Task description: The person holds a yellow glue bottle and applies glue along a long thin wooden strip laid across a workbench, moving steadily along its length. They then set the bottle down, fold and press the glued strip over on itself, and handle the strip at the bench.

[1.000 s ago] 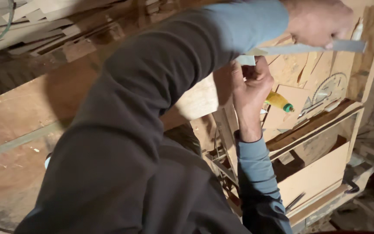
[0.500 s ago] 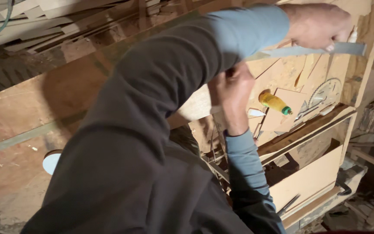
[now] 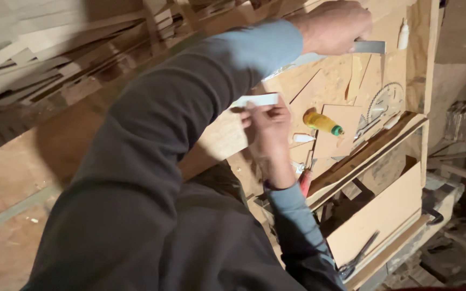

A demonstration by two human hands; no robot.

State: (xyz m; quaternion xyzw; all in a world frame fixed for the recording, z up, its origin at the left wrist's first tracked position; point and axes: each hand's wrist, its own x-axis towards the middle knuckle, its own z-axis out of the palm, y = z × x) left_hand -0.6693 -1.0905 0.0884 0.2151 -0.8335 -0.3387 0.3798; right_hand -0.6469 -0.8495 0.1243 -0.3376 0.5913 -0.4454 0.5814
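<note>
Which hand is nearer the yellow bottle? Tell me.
Right. The right hand, holding a white strip, is just beside the yellow bottle; the left hand grips a metal strip far above.

- Left hand (image 3: 333, 27) bare, at one o'clock.
- Right hand (image 3: 268, 132) bare, near centre.
- Dark grey outer top covers both arms, filling six to eight o'clock.
- Light blue inner sleeves (image 3: 268, 46) show past the grey at both wrists.
</note>
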